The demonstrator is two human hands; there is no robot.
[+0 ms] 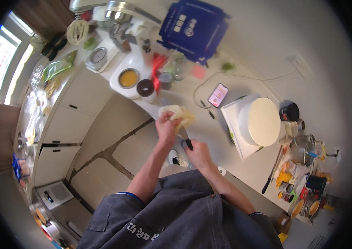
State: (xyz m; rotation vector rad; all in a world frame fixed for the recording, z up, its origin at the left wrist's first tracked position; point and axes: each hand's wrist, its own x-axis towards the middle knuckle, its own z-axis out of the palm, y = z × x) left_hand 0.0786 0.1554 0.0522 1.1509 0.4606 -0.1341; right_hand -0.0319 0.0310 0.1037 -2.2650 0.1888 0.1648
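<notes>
My left hand (167, 126) is closed on a cream-coloured cloth (184, 115) over the table's near edge. In my right hand (200, 154) is the black handle of a spatula (189, 144). Its metal blade points up towards the cloth, and the tip is hidden there. To the right, a tall round cake (263, 122) with smooth pale frosting stands on a white square board (235, 124). A lit phone (218, 95) lies beyond my hands, near a dark pen-like object (211, 114).
Left of the cloth are a dark-lidded jar (145, 88) and a tin of orange-yellow contents (128, 78). A blue flattened box (194, 31) leans at the back. A long black-handled knife (266, 185), a steel bowl (302, 149) and clutter fill the right end.
</notes>
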